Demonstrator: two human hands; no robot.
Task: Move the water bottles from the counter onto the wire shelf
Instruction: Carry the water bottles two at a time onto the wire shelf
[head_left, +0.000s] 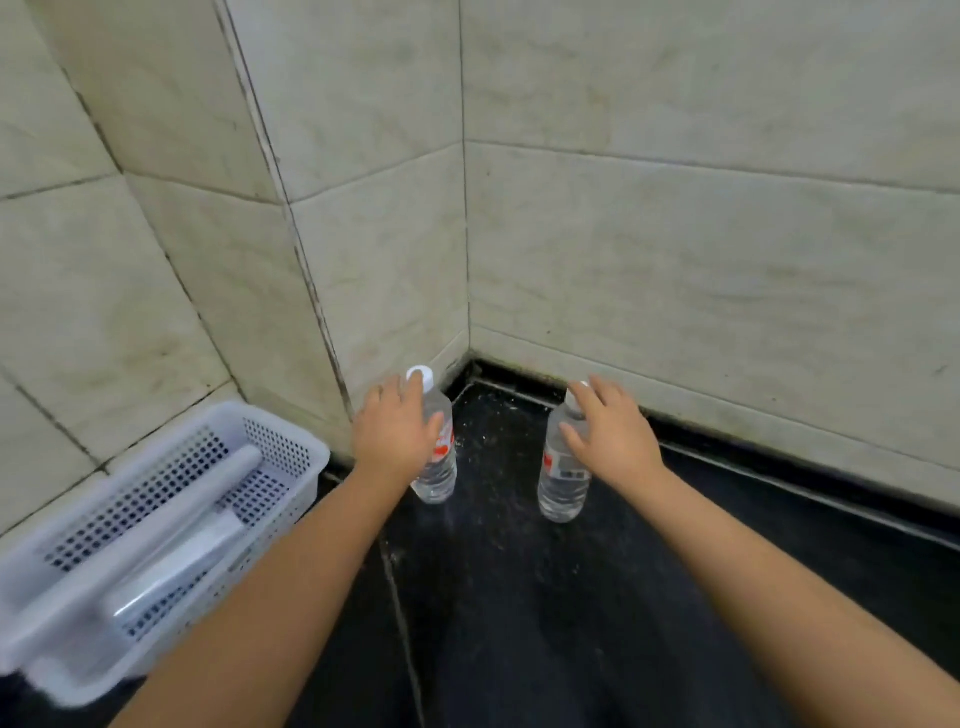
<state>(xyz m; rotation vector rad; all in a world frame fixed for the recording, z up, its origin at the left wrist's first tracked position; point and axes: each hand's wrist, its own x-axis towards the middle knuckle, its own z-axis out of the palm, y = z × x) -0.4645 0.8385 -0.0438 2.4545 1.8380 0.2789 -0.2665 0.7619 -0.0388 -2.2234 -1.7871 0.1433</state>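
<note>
Two clear water bottles with white caps and red-and-white labels stand upright on the black counter (519, 597) near the tiled corner. My left hand (397, 434) reaches onto the left bottle (440, 467), its fingers stretched toward the cap and its thumb lying against the bottle's shoulder. My right hand (613, 436) is on the right bottle (561, 486), with fingers spread over the cap and the thumb across the neck. Neither hand's fingers are curled round a bottle. Both bottles rest on the counter. No wire shelf is in view.
A white perforated plastic basket (280, 447) holding long white items sits at the left edge of the counter, close to my left forearm. Pale tiled walls (675, 234) close in the corner behind the bottles. A seam runs across the counter between my arms.
</note>
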